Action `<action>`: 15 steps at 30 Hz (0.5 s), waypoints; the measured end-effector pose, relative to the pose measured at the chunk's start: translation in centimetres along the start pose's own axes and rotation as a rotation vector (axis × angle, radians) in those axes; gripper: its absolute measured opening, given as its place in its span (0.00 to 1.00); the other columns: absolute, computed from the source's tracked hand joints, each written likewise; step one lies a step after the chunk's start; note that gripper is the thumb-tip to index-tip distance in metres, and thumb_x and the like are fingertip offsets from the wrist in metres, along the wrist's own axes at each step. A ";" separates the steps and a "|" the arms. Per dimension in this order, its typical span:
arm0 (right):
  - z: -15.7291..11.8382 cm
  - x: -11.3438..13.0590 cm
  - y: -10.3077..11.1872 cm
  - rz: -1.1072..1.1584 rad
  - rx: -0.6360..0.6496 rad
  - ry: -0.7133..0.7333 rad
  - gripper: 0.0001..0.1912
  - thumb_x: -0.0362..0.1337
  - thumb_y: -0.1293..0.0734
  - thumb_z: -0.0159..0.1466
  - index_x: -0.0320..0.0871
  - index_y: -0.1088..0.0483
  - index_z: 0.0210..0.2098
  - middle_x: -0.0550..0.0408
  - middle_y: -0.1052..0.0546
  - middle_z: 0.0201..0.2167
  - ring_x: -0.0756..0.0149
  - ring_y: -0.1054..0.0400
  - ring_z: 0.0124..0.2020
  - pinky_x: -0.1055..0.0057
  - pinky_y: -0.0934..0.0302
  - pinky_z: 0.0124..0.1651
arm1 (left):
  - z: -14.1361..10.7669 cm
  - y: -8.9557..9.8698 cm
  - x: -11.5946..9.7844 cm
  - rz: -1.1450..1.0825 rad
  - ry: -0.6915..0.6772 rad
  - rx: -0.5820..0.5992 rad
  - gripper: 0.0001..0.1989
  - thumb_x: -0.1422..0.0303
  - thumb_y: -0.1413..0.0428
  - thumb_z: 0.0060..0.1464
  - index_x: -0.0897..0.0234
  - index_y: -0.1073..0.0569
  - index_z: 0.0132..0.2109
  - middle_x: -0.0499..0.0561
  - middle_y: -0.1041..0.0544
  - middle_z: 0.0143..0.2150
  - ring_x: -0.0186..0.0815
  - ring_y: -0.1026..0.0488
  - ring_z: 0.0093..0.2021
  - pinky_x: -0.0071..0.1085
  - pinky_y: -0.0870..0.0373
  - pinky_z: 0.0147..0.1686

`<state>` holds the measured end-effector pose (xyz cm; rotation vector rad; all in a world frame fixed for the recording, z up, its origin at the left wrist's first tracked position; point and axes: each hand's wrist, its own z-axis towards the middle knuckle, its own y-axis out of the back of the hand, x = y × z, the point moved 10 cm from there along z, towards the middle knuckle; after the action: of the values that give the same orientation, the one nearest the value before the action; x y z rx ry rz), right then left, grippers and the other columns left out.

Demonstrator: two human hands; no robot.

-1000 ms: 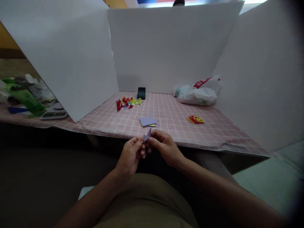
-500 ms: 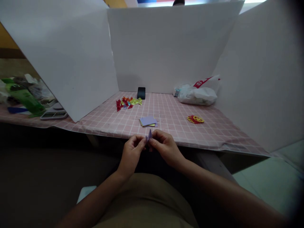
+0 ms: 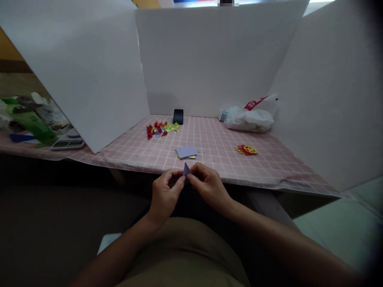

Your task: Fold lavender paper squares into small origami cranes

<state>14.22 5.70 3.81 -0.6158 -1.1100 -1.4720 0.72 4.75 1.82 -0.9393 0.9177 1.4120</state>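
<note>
A small folded piece of purple paper (image 3: 186, 169) is pinched between my two hands, its pointed tip upward, just off the table's front edge. My left hand (image 3: 166, 193) grips its left side between thumb and fingers. On the other side, my right hand (image 3: 209, 187) pinches it the same way. The paper's lower part is hidden by my fingers. Just beyond lies a stack of paper sheets (image 3: 186, 152), purple on top with yellow showing beneath. Farther back to the left is a pile of small folded paper pieces (image 3: 161, 128) in red, orange, yellow and blue.
White panels (image 3: 215, 59) wall in the pink checked table (image 3: 209, 137). A phone (image 3: 178, 116) leans at the back. To the right are a white plastic bag (image 3: 249, 119) and red and yellow cut-out shapes (image 3: 247, 150). A green bottle (image 3: 31, 122) and scale (image 3: 68, 143) sit outside the left panel.
The folded purple paper has turned, so a broader triangular face shows now, and its tip has shifted slightly left. Both hands keep their pinch and have barely moved.
</note>
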 end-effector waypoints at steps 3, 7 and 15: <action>-0.1 0.2 0.0 0.006 -0.008 0.022 0.05 0.34 0.34 0.63 0.44 0.32 0.29 0.58 0.29 0.26 0.69 0.36 0.28 0.69 0.42 0.33 | 0.0 -0.1 -0.2 0.000 -0.007 0.009 0.04 0.69 0.39 0.55 0.63 0.21 0.38 0.50 0.19 0.34 0.37 0.21 0.37 0.31 0.25 0.40; -0.1 0.5 -0.2 0.051 0.018 0.042 0.04 0.33 0.34 0.64 0.44 0.32 0.32 0.58 0.28 0.27 0.69 0.35 0.29 0.70 0.40 0.34 | 0.2 -0.1 -0.2 -0.013 0.003 0.018 0.03 0.69 0.39 0.56 0.64 0.22 0.37 0.49 0.20 0.33 0.34 0.22 0.34 0.28 0.26 0.37; 0.0 0.2 -0.5 0.162 0.059 0.031 0.01 0.32 0.34 0.64 0.43 0.30 0.36 0.58 0.28 0.30 0.69 0.35 0.30 0.69 0.39 0.35 | 0.5 -0.2 0.1 -0.122 0.031 0.045 0.05 0.70 0.38 0.53 0.64 0.24 0.39 0.48 0.20 0.34 0.32 0.24 0.33 0.27 0.26 0.36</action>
<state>13.66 5.53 3.86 -0.6253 -1.0508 -1.3010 0.94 5.25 1.91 -0.9697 0.8960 1.2716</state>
